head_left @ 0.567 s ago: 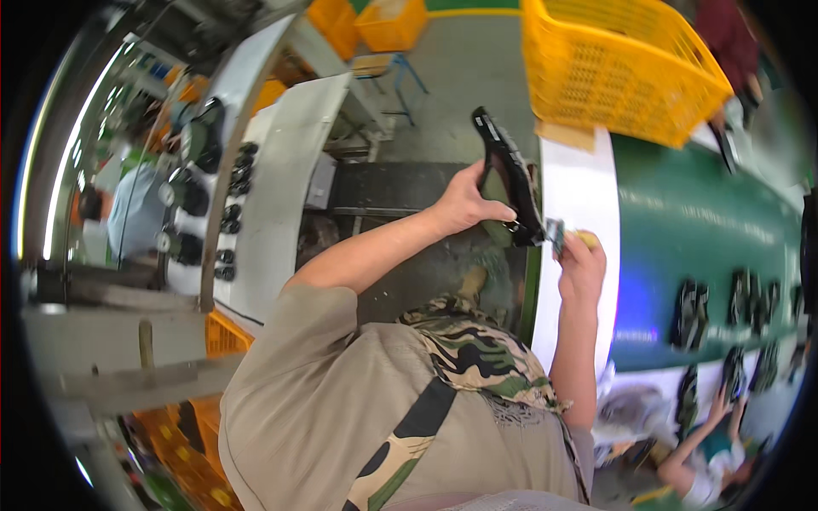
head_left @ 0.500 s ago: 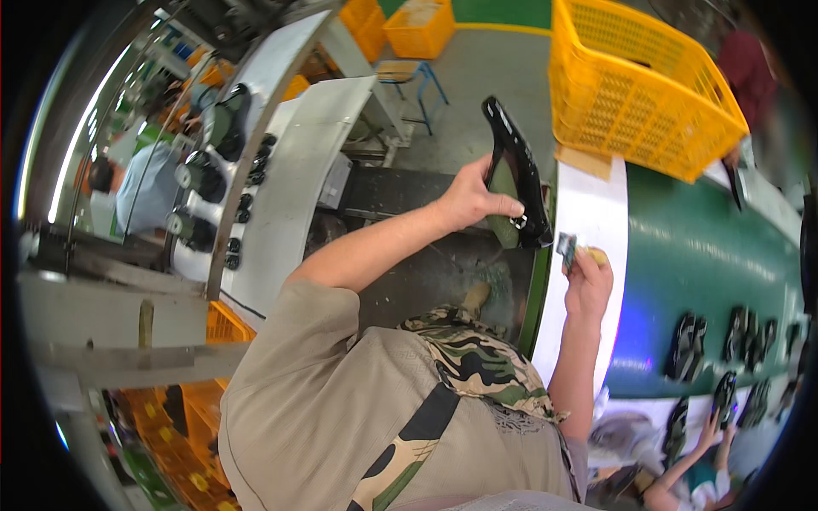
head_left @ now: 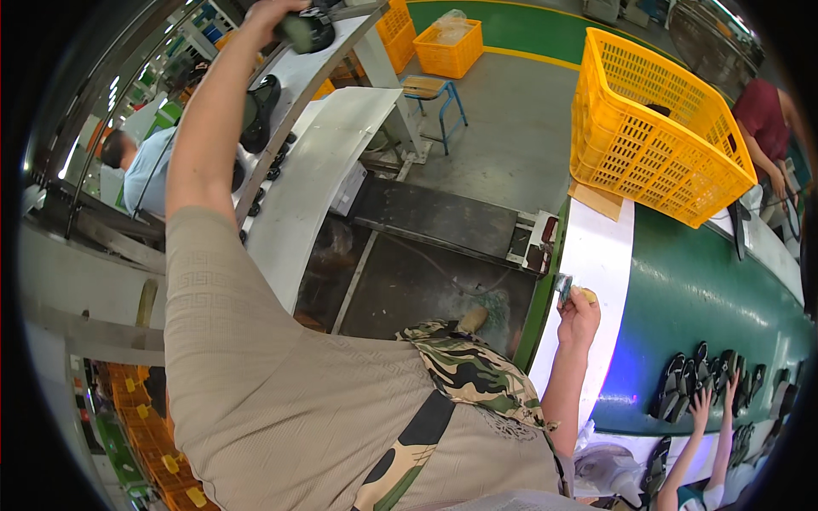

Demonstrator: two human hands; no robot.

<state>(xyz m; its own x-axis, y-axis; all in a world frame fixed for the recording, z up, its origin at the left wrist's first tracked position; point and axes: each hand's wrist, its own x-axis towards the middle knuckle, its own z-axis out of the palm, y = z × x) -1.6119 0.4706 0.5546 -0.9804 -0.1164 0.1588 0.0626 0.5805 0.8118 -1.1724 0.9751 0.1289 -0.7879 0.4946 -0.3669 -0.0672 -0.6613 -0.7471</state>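
Note:
My left arm stretches up to the raised shelf at the upper left. There my left hand (head_left: 271, 12) is closed on a black shoe on a green last (head_left: 308, 32), its fingers partly out of sight. Another dark shoe (head_left: 261, 112) stands lower on that shelf. Over the white edge of the green-topped conveyor, my right hand (head_left: 579, 317) grips a small brush (head_left: 563, 287) with a yellowish handle and a dark, flat end.
A large yellow crate (head_left: 656, 140) stands on the far part of the conveyor (head_left: 673, 281). Several black sandals (head_left: 682, 383) lie at its right, under a co-worker's hands (head_left: 700, 409). A white side table (head_left: 332, 162) and a blue-legged stool (head_left: 439, 106) stand ahead.
My left hand has gone from in front of me to the upper-left shelf with the shoe. My right hand, still holding the brush, has dropped slightly.

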